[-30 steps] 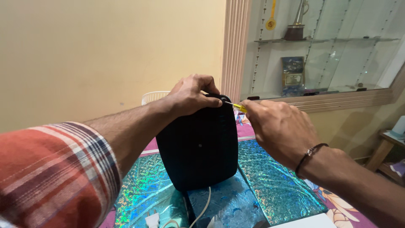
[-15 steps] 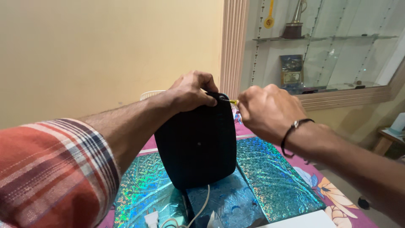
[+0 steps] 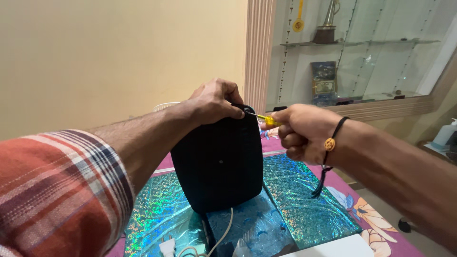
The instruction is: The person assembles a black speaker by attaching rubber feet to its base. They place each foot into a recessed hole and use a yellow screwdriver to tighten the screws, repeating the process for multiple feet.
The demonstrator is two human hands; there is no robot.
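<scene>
A person's two bare arms reach forward over a desk covered with shiny, rainbow-flecked blue-green wrapping foil and a pink flowered cloth.

The left hand, its forearm coming out of a red plaid sleeve, is clamped over the top of a black, rounded box-shaped appliance. The appliance stands upright on the foil in the middle of the desk, and its ribbed face is turned toward the camera. The fingers curl down over its top edge, so this grip is pressed closed on the casing.

The right hand, with a black thread bracelet at the wrist, is closed in a fist around the yellow handle of a small screwdriver. The thin metal shaft points left and meets the top right corner of the appliance, just beside the left fingertips. Whether the tip sits in a screw is hidden by the fingers.

A white cord and plug lie on the foil below the appliance.

Behind, a plain cream wall meets a glass display cabinet.

The step in hand looks like working a screw at the appliance's top corner. Any turning there would call for a firm brace from the left hand, with the shaft kept in line.
</scene>
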